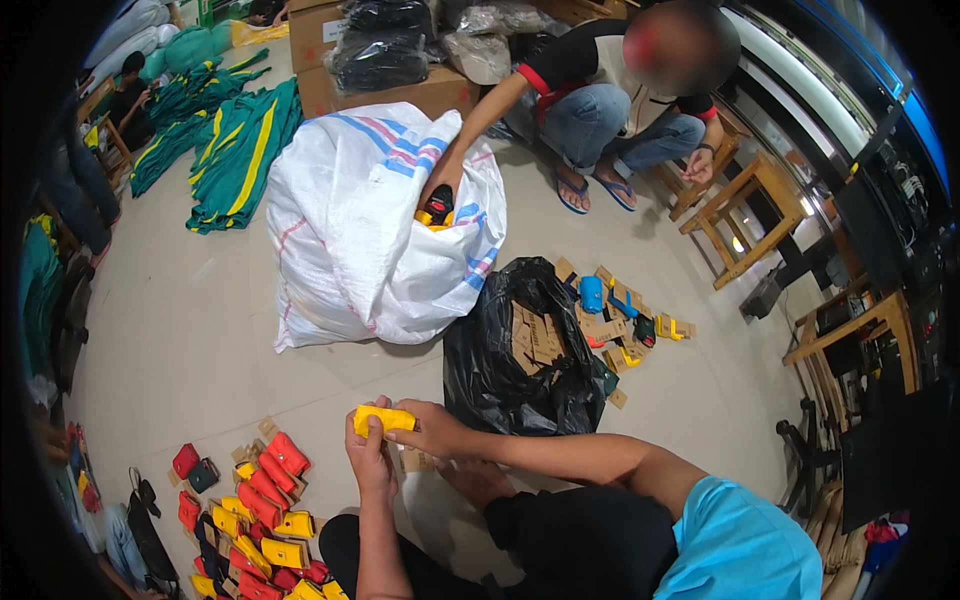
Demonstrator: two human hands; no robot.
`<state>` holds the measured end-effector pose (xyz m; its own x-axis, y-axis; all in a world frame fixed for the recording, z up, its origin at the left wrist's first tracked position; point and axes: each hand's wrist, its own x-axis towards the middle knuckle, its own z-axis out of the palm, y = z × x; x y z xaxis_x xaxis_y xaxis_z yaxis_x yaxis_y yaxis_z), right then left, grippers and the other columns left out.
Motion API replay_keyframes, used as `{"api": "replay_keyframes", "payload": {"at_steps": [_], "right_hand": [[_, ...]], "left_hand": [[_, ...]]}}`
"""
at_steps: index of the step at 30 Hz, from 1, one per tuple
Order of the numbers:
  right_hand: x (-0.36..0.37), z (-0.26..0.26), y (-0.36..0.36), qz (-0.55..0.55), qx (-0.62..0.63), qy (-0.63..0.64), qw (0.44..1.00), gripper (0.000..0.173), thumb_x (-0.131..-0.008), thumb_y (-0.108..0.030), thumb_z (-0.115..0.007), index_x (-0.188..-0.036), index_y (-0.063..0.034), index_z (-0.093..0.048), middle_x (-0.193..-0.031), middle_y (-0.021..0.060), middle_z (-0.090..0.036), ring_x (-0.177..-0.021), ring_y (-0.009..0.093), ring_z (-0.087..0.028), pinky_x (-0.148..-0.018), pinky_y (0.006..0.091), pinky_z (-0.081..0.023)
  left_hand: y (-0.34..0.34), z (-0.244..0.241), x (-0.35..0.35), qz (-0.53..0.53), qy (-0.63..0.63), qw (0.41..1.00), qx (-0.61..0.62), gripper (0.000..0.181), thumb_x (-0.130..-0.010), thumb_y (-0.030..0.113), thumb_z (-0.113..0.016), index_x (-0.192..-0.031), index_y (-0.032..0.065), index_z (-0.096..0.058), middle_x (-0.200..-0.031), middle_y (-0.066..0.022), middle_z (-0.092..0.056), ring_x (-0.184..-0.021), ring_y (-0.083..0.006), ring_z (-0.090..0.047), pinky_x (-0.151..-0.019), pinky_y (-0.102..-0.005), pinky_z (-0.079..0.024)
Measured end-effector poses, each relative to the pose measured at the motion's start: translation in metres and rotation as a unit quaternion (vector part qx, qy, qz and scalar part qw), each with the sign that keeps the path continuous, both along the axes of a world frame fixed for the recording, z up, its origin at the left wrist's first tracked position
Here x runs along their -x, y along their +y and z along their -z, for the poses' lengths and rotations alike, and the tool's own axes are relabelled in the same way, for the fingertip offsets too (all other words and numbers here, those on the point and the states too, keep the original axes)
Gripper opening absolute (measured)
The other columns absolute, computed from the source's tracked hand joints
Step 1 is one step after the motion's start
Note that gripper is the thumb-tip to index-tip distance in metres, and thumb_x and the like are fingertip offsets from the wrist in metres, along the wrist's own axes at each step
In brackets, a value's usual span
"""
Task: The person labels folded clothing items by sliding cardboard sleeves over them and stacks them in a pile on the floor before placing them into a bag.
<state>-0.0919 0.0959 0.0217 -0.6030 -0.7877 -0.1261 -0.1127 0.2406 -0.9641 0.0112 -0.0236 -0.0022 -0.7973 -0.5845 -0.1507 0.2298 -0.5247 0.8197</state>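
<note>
My left hand (373,454) and my right hand (433,429) together grip a small yellow folded fabric bundle (388,420), one at each end. Below the right hand, a printed brown cardboard piece (415,460) lies partly hidden, close to my bare foot (476,480). Just beyond my hands stands a black plastic bag (487,382) with its mouth wide, holding many brown cardboard pieces (536,337). To the lower left on the floor, red, yellow and dark folded pouches (259,502) lie heaped, many with cardboard tags.
A large white woven sack (337,247) bulges ahead; a crouching person's hand (444,176) reaches into its mouth at a black-and-red item (439,201). More pouches and cards (619,315) lie right of the black bag. Green-yellow garments (244,161), wooden stools (750,214) and cartons (405,90) stand farther off.
</note>
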Motion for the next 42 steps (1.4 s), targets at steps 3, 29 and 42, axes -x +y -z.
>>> {"api": "replay_keyframes", "payload": {"at_steps": [3,29,42], "right_hand": [[-0.002,-0.009,-0.011,-0.003,-0.03,0.087,0.996,0.032,-0.092,-0.021,-0.08,-0.114,-0.003,-0.066,-0.092,0.0134,-0.071,-0.081,0.021,-0.068,-0.074,0.0379,-0.055],[0.013,0.014,-0.011,0.081,0.05,-0.08,0.992,0.031,-0.11,-0.036,-0.057,-0.108,-0.0061,-0.062,-0.085,0.0029,-0.061,-0.068,0.008,-0.057,-0.055,0.0249,-0.046],[0.011,0.083,-0.009,-0.031,-0.262,0.169,0.95,0.065,-0.097,-0.047,-0.069,-0.127,0.0077,-0.05,-0.115,0.0351,-0.066,-0.1,0.047,-0.07,-0.089,0.0499,-0.055]], "left_hand": [[-0.014,-0.008,-0.008,-0.007,-0.062,0.99,0.125,0.032,-0.109,0.03,-0.06,-0.124,0.0012,-0.058,-0.115,-0.0113,-0.067,-0.113,-0.0199,-0.063,-0.1,-0.0357,-0.05],[0.009,0.005,-0.003,0.087,-0.063,0.988,-0.11,0.042,-0.106,0.05,-0.062,-0.109,0.0084,-0.057,-0.088,0.0002,-0.058,-0.074,-0.0085,-0.056,-0.065,-0.0262,-0.05],[-0.02,0.009,0.003,-0.174,0.026,0.977,-0.122,0.03,-0.106,0.027,-0.067,-0.122,0.0013,-0.06,-0.106,-0.007,-0.069,-0.097,-0.0152,-0.069,-0.09,-0.0322,-0.058]]}}
